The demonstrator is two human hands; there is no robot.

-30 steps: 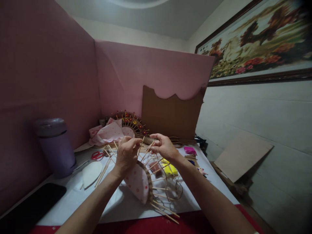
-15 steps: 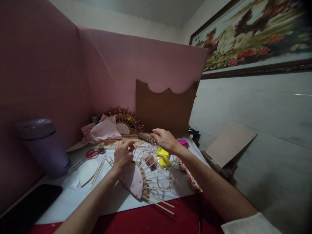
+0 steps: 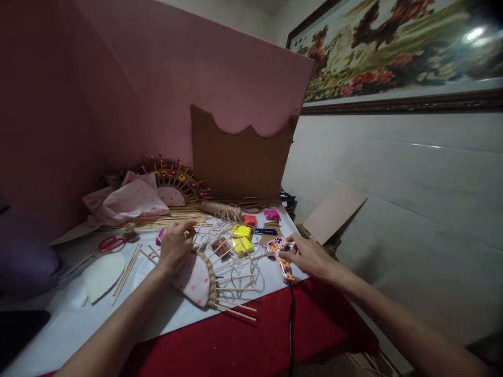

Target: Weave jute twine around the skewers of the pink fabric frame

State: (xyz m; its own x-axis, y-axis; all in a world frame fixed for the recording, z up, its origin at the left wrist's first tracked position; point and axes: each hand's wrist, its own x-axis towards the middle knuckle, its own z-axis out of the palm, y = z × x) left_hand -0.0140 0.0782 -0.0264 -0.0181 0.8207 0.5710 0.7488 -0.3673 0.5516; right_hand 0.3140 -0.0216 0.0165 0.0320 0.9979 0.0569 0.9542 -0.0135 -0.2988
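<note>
My left hand (image 3: 176,246) is closed over the upper left side of a half-round fan piece (image 3: 196,283); the thing in its pinched fingers is too small to make out. The piece has a pink dotted cloth centre, a braided twine rim (image 3: 212,280) and thin wooden sticks (image 3: 236,289) fanning outward. Loose twine (image 3: 257,277) loops over the sticks. My right hand (image 3: 312,256) reaches to a flower-patterned glue gun (image 3: 281,248) lying on the white sheet. Its fingers are apart and touch or overlap the gun, without a visible closed grip.
Yellow packets (image 3: 242,245), a red packet (image 3: 249,220), a blue cutter (image 3: 266,231) and a twine roll (image 3: 220,209) lie behind the fan piece. Red scissors (image 3: 111,243) and a white oval piece (image 3: 102,277) are left. A black cord (image 3: 292,324) hangs over the red cloth (image 3: 236,345).
My right hand has moved from the twine above the sticks down and right to the glue gun. My left hand stays at the fan piece. The view has turned right.
</note>
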